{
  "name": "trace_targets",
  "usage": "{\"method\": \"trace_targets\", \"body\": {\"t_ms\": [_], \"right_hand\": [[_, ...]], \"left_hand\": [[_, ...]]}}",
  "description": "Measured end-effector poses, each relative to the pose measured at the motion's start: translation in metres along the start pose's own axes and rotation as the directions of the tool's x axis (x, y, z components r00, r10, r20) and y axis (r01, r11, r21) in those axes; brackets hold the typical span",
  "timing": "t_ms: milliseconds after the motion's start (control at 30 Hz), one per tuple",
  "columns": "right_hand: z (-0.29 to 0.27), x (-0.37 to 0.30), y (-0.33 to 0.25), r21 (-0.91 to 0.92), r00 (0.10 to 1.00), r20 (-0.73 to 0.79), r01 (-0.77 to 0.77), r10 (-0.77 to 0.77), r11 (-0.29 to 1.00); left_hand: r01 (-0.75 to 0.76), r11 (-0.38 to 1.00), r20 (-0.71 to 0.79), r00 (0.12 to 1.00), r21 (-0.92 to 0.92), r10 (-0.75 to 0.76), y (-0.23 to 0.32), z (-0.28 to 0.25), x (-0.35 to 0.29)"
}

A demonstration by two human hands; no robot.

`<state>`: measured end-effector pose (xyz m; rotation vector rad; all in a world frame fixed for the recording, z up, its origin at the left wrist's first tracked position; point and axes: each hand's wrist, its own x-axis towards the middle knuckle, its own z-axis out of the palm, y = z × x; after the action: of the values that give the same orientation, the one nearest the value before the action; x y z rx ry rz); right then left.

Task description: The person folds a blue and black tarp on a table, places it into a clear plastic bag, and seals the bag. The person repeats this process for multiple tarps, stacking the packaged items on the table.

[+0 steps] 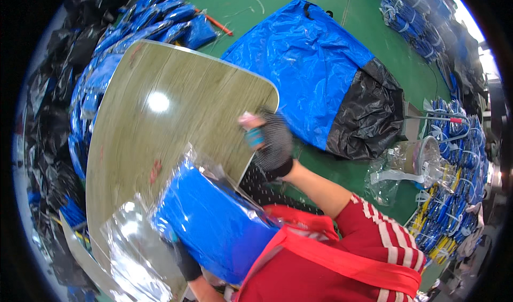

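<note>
A folded blue sheet in a clear plastic bag (214, 222) lies tilted across the near edge of the table, against my body. My left hand (184, 259), in a dark glove, grips the left side of this packet, its fingertips partly hidden by the plastic. Over the table's right edge is my right hand (275, 141), in a grey-black glove with bare fingertips and a teal band on one finger. Its fingers are curled and blurred by motion; what they hold, if anything, cannot be made out. It is apart from the packet.
Clear plastic (128, 248) lies on the wood-patterned table (187, 93). Beyond it, a large blue and black cover (315, 72) spreads over the green floor (251, 2). Blue packets (155, 24) are heaped at far left, tied bundles (454, 141) at right beside a clear-wrapped bin (411, 157).
</note>
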<state>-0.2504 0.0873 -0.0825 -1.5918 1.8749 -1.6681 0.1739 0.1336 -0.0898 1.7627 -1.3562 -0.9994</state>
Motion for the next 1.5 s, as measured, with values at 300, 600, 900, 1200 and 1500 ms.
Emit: {"method": "trace_targets", "body": {"t_ms": [300, 600, 900, 1200, 1500], "right_hand": [[0.079, -0.040, 0.355, -0.913, 0.552, 0.066, -0.303, 0.831, 0.274], [-0.175, 0.163, 0.333, 0.229, 0.784, 0.216, -0.621, 0.582, 0.750], [-0.189, 0.184, -0.083, 0.514, 0.579, 0.779, -0.372, -0.239, 0.773], [0.022, -0.118, -0.262, 0.633, -0.157, 0.372, -0.678, -0.915, 0.374], [0.069, -0.254, -0.306, 0.640, -0.504, 0.554, -0.250, -0.663, 0.726]], "left_hand": [[-0.019, 0.897, 0.000, 1.000, -0.441, 0.021, 0.154, -0.072, 0.229], [-0.004, 0.937, 0.543, 0.814, -0.350, 0.206, 0.170, 0.018, 0.222], [0.589, 0.591, 0.816, 0.530, -0.551, 0.231, 0.242, 0.112, 0.181], [0.021, 0.977, 0.716, 0.684, -0.212, 0.140, 0.357, -0.048, 0.078], [-0.297, 0.923, 0.129, 0.953, 0.243, 0.273, 0.228, -0.270, 0.017]]}}
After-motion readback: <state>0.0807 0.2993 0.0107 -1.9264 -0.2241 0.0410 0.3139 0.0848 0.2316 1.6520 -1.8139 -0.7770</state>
